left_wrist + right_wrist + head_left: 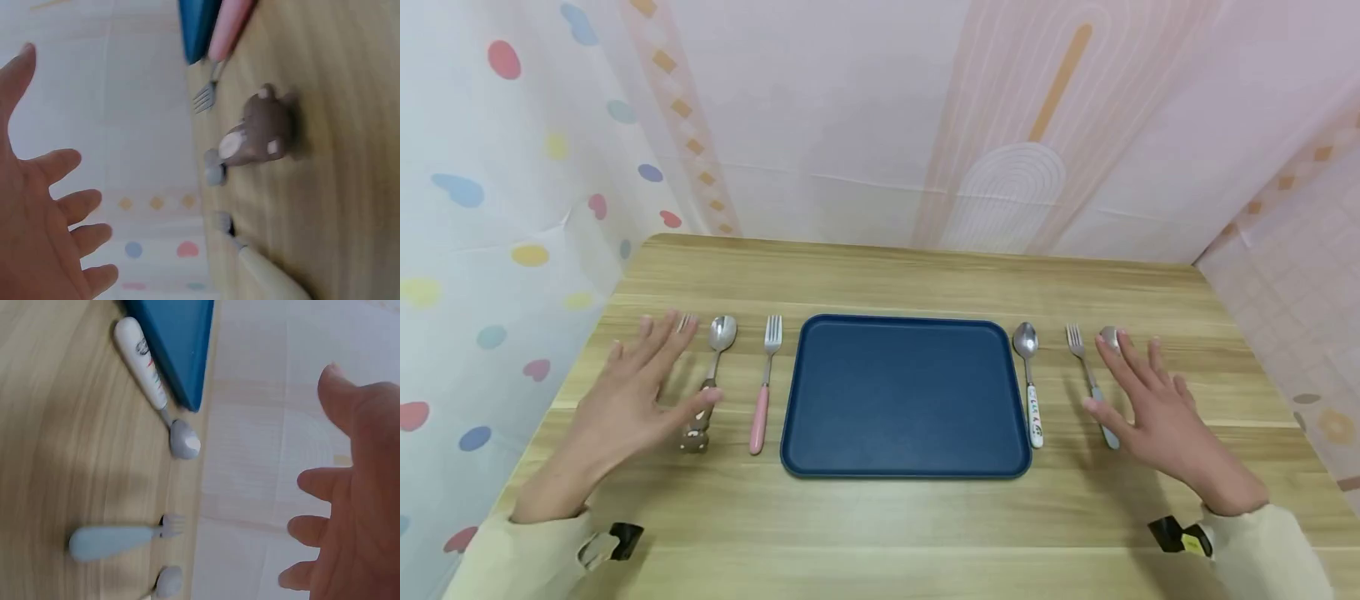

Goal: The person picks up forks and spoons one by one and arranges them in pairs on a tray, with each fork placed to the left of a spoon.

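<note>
My left hand hovers with spread fingers above a fork with a cream handle and a spoon with a brown bear-shaped handle. In the head view it hides most of that fork. A pink-handled fork lies to the right of the bear spoon. On the other side, my right hand hovers, fingers spread, near a light-blue-handled fork and over another spoon, whose handle is mostly hidden. A spoon with a printed white handle lies further in. Neither hand holds anything.
A dark blue rectangular tray lies mid-table between the two groups of cutlery, its right edge close to the printed spoon. The wooden table ends at the back against a patterned curtain, which also hangs along both sides.
</note>
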`<state>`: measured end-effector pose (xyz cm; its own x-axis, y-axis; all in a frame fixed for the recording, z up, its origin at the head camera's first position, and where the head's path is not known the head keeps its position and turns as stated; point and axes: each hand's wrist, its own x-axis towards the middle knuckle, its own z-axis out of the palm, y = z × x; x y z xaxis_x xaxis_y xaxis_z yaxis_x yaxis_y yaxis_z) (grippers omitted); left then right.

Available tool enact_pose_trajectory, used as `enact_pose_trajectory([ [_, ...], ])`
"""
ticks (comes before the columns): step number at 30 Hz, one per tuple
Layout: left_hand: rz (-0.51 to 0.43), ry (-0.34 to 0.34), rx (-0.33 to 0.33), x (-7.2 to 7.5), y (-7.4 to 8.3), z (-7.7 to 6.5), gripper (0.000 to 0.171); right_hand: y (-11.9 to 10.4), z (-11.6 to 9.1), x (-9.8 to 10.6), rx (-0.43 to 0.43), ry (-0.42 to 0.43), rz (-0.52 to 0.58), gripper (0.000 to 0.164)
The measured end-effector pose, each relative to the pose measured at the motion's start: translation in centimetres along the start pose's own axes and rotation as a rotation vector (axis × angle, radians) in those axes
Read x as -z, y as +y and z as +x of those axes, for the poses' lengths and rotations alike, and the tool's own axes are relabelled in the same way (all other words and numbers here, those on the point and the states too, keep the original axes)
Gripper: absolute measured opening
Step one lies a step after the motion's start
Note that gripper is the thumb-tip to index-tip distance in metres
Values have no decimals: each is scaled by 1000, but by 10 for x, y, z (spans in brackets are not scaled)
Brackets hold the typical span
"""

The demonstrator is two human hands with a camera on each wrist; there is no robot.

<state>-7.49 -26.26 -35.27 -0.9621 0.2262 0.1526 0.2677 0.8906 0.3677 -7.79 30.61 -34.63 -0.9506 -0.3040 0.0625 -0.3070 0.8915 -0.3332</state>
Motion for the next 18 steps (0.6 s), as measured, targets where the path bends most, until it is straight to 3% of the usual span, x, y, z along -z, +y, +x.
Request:
enact_pose_trajectory([
  [2,-46,28,32,4,-5,-1,86,-2,2,-3,-6,20,42,73],
  [7,-224,132,193,18,-25,-7,82,-10,14,-17,13,94,121,57],
  [12,-229,228,324,26,-36,-6,68,-14,24,-27,40,93,143,40],
  [15,-211,218,394,27,-41,-4,65,-14,30,-32,35,50,171,33],
  [18,-206,177,413,25,-44,-1,62,-17,37,-37,12,-15,205,28],
])
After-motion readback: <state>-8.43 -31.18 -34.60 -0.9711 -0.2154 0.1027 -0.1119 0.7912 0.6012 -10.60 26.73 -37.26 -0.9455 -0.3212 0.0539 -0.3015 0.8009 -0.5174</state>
